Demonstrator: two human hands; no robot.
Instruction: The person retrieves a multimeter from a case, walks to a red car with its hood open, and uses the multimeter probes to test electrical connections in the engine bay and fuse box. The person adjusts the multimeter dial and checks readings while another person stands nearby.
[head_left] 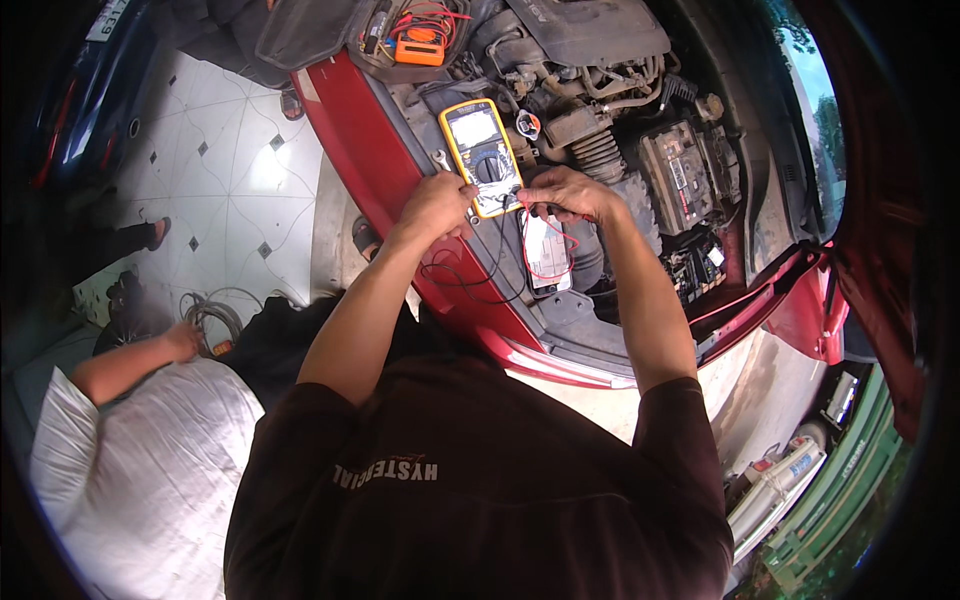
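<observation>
the yellow multimeter (pixel 462 140) lies at one o'clock from the left hand (pixel 437 207) and ten from the right hand (pixel 570 193), its long axis running half-eleven-ish to half-five (both hands flank its lower end, equally near). right fingers pinch shut, apparently on the red lead (pixel 526 245); left fingertips are bunched at its edge, contents hidden.

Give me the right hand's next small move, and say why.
Perhaps guide the red lead to the yellow multimeter: the right hand has its fingertips by the lower right corner, that lead loops below them, and the left hand is near the left edge.
</observation>
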